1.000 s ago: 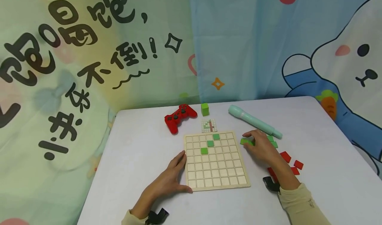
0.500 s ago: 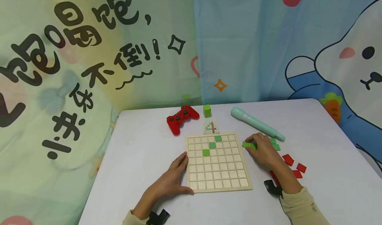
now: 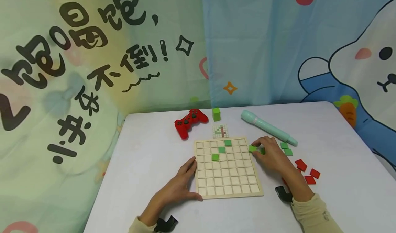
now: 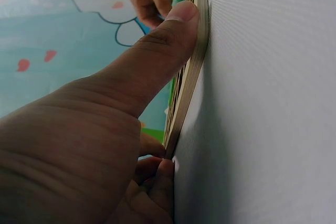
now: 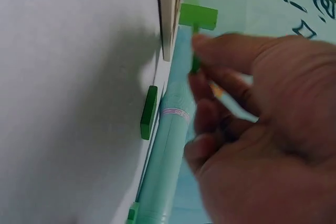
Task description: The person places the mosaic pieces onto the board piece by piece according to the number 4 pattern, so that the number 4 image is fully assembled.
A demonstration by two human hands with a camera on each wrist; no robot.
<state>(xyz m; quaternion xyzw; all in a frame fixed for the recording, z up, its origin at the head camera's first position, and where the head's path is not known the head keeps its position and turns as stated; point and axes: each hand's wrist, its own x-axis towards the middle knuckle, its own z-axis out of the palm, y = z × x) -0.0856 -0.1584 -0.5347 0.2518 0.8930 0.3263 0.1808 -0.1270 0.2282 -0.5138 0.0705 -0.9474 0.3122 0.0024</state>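
Green tile (image 3: pixel 253 148) sits pinched in the right hand (image 3: pixel 270 154) fingers, at the right edge of the wooden board (image 3: pixel 228 167). The left hand (image 3: pixel 179 186) fingers lie flat, thumb pressing the board's near left corner.

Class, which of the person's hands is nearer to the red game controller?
Left. The left hand rests at the board's left edge, below the red game controller; the right hand lies beyond the board's right edge.
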